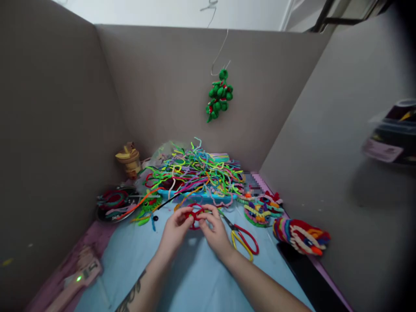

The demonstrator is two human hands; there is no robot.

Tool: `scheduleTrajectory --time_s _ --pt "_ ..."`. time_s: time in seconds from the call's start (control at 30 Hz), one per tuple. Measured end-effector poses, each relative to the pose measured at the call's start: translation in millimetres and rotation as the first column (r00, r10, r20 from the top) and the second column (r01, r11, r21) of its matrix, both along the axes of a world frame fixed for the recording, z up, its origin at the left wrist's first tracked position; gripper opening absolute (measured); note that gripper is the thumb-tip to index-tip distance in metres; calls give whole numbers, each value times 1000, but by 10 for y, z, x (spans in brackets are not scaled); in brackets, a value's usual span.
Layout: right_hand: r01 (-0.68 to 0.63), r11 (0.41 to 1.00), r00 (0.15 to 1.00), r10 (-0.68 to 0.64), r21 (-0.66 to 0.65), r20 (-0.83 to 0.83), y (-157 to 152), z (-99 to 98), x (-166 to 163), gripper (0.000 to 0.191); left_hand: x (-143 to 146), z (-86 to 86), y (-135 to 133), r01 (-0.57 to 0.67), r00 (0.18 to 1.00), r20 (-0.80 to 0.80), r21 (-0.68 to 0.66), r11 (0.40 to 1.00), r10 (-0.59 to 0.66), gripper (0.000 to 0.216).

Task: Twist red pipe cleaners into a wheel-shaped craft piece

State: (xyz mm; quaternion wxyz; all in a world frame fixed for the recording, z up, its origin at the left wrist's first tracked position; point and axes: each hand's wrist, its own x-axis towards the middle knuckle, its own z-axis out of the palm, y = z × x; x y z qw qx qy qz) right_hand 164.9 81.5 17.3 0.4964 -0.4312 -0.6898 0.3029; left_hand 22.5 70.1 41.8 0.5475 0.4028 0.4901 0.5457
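Note:
Above the blue cloth, a red pipe-cleaner ring (194,212) with bent pieces across its inside is held between both hands. My left hand (178,226) pinches its left side with thumb and fingers. At its right side my right hand (214,226) pinches it too, with the fingertips close to the ring's middle. A pair of scissors (244,241) with one red and one yellow handle lies just right of my right hand, its blades partly behind that hand. Behind the ring, a blue tray (212,199) holds a tangled heap of colourful pipe cleaners (198,167).
At left stand a dark round dish (105,213) of pipe cleaners and a brown pot (130,160). A pink glue gun (85,274) with a green light lies lower left. Finished colourful pieces (257,213) and a striped one (300,235) lie right. Green leaves (221,93) hang on a wire.

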Motion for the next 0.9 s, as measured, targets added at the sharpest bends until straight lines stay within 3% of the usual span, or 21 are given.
scheduleTrajectory --time_s 0.1,0.17,0.27,0.33,0.43,0.53,0.57,0.63,0.73,0.83,0.9 --pt "63 996 998 -61 58 -27 44 11 57 16 -51 -142 -25 -133 991 3 15 991 133 40" --pt "207 973 972 -194 98 -129 152 78 210 15 -75 -190 -24 -183 983 6 20 983 182 41" --pt "512 856 818 -461 72 -345 343 251 554 16 -111 -198 -34 -207 978 -8 23 978 208 41" --pt "600 797 756 -538 67 -372 430 372 755 17 -144 -167 -56 -292 956 -17 63 954 294 40" --pt "546 837 813 -518 39 -267 461 466 862 18 -194 -94 -103 -502 859 -19 156 851 511 40" --pt "307 951 952 -307 18 -1 416 407 722 16 -214 -32 -153 -556 822 -39 168 814 569 37" --pt "182 983 977 -182 5 108 395 359 642 16 -210 -21 -168 -544 829 -50 160 823 557 36" --pt "-73 997 948 80 -34 309 354 245 476 18 -187 -15 -195 -506 852 -77 139 851 518 36" --pt "-211 977 868 197 -21 456 301 91 290 31 -127 -28 -227 -392 908 -123 97 915 402 32" --pt "-240 970 830 222 -30 513 270 15 224 34 -74 -31 -240 -48 993 -104 21 999 50 27" --pt "-230 972 827 218 -42 518 263 -6 224 35 -65 -17 -237 204 979 23 -97 974 -203 29"
